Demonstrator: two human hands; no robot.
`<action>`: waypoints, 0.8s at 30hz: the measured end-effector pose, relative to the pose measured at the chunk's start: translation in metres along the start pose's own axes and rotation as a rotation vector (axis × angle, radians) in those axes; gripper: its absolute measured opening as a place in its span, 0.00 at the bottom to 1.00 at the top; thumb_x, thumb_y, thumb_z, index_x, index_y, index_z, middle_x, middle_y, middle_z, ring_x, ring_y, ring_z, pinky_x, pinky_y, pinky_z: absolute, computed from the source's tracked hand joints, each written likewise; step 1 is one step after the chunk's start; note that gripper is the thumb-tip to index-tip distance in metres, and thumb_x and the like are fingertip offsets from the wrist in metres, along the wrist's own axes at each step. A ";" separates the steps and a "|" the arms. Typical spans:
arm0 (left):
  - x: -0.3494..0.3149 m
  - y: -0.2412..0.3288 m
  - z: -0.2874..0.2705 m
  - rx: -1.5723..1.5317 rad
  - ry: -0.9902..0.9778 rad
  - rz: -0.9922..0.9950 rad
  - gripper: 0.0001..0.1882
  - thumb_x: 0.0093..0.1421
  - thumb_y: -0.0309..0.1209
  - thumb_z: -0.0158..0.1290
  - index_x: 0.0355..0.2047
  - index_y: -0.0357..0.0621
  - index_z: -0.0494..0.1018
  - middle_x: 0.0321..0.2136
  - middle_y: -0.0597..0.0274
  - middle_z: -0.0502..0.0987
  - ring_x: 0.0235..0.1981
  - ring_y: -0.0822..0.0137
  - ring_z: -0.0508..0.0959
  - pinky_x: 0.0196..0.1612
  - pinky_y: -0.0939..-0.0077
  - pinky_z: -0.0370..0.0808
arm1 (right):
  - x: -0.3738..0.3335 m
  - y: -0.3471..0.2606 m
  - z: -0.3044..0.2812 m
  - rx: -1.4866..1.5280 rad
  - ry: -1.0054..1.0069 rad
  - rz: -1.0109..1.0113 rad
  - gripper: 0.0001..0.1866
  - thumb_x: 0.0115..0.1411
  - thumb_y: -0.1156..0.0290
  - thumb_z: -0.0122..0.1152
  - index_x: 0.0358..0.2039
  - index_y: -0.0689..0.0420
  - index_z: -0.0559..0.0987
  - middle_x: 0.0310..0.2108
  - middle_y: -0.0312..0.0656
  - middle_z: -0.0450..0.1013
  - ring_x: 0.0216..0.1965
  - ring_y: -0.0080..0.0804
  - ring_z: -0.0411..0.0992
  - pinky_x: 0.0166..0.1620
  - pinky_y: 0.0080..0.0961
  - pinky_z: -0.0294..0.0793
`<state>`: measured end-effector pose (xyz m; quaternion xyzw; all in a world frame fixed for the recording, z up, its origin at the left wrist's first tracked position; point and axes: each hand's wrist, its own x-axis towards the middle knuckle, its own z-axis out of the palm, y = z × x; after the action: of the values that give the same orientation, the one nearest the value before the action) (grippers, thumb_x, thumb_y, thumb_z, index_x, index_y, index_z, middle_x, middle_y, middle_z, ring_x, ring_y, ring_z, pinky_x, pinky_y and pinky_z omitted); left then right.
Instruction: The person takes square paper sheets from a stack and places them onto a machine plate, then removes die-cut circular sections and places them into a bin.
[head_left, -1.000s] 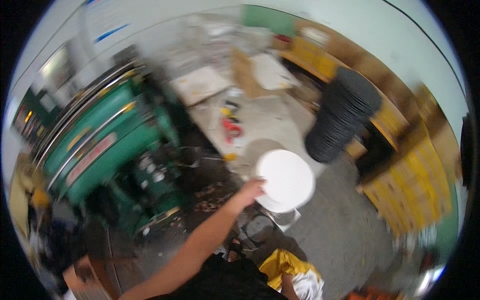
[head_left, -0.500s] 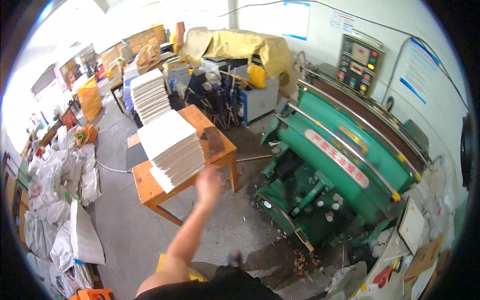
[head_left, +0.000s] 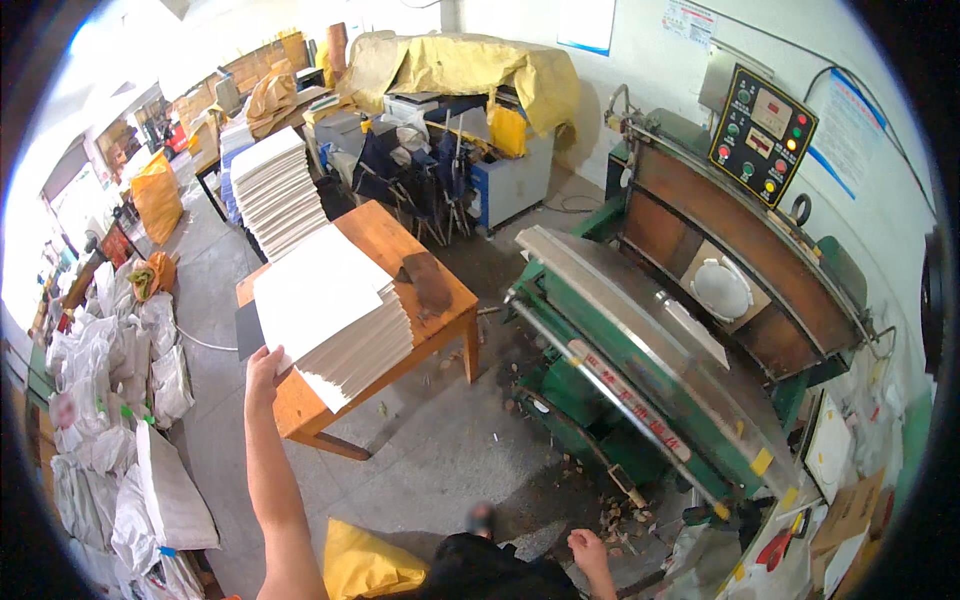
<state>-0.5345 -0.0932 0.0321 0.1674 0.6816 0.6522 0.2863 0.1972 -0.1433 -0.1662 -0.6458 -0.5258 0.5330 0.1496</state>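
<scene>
At the corner of the paper stack point(head_left: 362, 345), my left hand point(head_left: 265, 372) pinches the near-left edge of the top white sheet point(head_left: 315, 285). That sheet sits shifted left over the layers beneath it. The stack rests on an orange wooden table point(head_left: 400, 240), beside a dark brown piece of material point(head_left: 428, 283). Low in front of my body, my right hand point(head_left: 588, 550) has its fingers curled, with nothing visible in them. To the right stands a green press point(head_left: 600, 330) with its jaws apart; inside is a plate with a round white form point(head_left: 722, 289).
A second tall paper stack point(head_left: 278, 195) stands behind the table. White sacks point(head_left: 120, 350) line the left floor. A control panel point(head_left: 763, 137) with lit buttons is above the press. A yellow bag point(head_left: 365, 562) lies near my feet, and red-handled scissors point(head_left: 773, 550) lie at lower right.
My left hand has moved left across the stack and taken the top sheet's edge, and the sheet has shifted left. The press has opened. My right hand has come into view.
</scene>
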 end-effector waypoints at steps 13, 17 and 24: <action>-0.104 0.007 0.016 -0.293 -0.094 0.153 0.22 0.64 0.35 0.49 0.53 0.32 0.64 0.51 0.52 0.70 0.51 0.59 0.72 0.53 0.62 0.69 | 0.118 -0.121 -0.252 0.637 0.585 -0.121 0.14 0.62 0.65 0.58 0.41 0.64 0.76 0.32 0.44 0.76 0.34 0.32 0.75 0.42 0.27 0.76; -0.200 0.007 0.174 -0.208 -0.268 -0.015 0.24 0.64 0.36 0.49 0.55 0.33 0.63 0.51 0.50 0.71 0.52 0.57 0.72 0.56 0.58 0.69 | 0.238 -0.096 -0.310 0.867 0.701 0.108 0.15 0.58 0.67 0.61 0.40 0.65 0.75 0.38 0.47 0.75 0.41 0.34 0.74 0.45 0.34 0.76; -0.344 -0.102 0.382 -0.045 -0.638 -0.526 0.18 0.63 0.30 0.48 0.52 0.34 0.66 0.44 0.54 0.76 0.44 0.60 0.77 0.45 0.61 0.75 | 0.301 -0.131 -0.338 1.165 0.378 0.280 0.14 0.54 0.71 0.63 0.41 0.58 0.74 0.33 0.40 0.75 0.33 0.35 0.75 0.35 0.38 0.77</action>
<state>-0.0188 -0.0072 -0.0032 0.1749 0.5637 0.4869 0.6439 0.3785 0.2859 -0.0963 -0.6043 -0.0240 0.6230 0.4962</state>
